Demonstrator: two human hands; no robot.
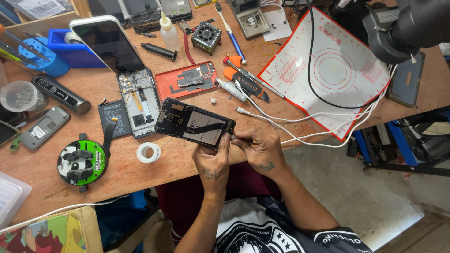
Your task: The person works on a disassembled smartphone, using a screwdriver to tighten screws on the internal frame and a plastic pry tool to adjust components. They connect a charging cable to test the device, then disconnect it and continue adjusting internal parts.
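Holding the opened black phone (194, 125) at frame centre, the left hand (212, 161) has its fingers wrapped round the phone's lower right edge, thumb pressed on top. The right hand (258, 149) sits just beside it, fingers pinched tight at the phone's right corner; whether something tiny is caught between the fingertips, I cannot tell. The phone tilts, its left end down on the worktop (197, 164), back cover off, insides showing.

Risks from here: that corner grip looks slight, and a slip could tug whatever thin part sits there, or tip the phone off the near edge of the worktop, which lies close under both hands. The white cables (304, 119) trail just right of the hands, so a snagged wrist could drag them across the bench. The tape roll (148, 152) lies near the left elbow side and could be knocked to the floor.

Containers now: a clear plastic tub (18, 96) at far left holds a heap of small bits, too small to make out. The blue tray (70, 47) at upper left carries a roll of tape, and the blue round holder (40, 56) beside it has tools standing in it. A second opened phone (138, 96) lies left of centre, an orange back cover (187, 80) beside it.
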